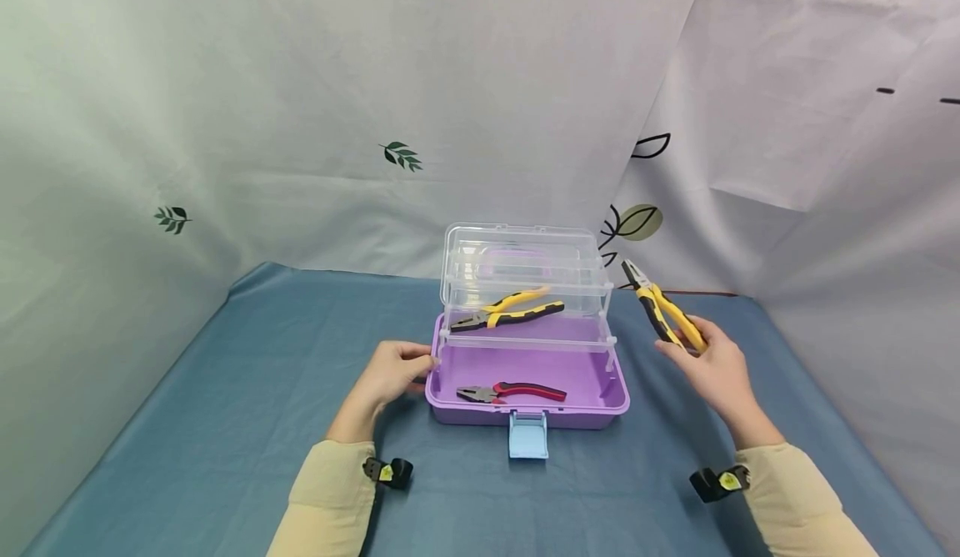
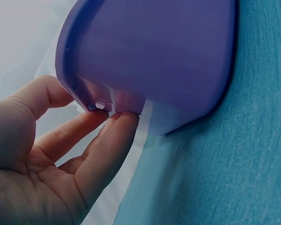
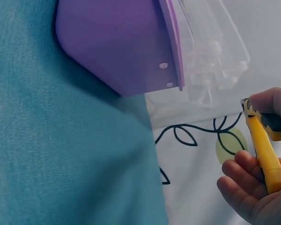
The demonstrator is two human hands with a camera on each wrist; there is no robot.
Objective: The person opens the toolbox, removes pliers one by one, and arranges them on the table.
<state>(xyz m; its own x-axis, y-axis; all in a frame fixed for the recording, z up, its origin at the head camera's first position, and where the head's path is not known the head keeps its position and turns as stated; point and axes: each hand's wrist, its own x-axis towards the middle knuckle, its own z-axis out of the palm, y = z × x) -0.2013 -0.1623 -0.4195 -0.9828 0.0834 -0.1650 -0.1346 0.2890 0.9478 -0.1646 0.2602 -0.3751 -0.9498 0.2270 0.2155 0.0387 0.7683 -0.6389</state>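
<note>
A purple toolbox (image 1: 472, 414) stands with its clear lid raised. My left hand (image 1: 384, 378) grips its left end, the thumb at the rim and the fingertips against the outer wall (image 2: 168, 51). To the right of the box, my right hand (image 1: 723, 372) holds yellow-and-black pliers (image 1: 660, 305) in the air by their handles, jaws pointing up and left. The right wrist view shows the yellow handle (image 3: 266, 157) lying across the fingers. Other yellow-and-black pliers (image 1: 517, 315) lie in the raised clear tray (image 1: 532, 345). Red-and-black pliers (image 1: 525, 389) rest on the box bottom near the front.
The transparent lid (image 1: 465, 248) leans up behind the box. A light blue latch (image 1: 528, 439) hangs down at the front. Blue cloth (image 1: 300, 357) covers the table, and a pale printed curtain (image 1: 300, 123) hangs behind it and at the sides.
</note>
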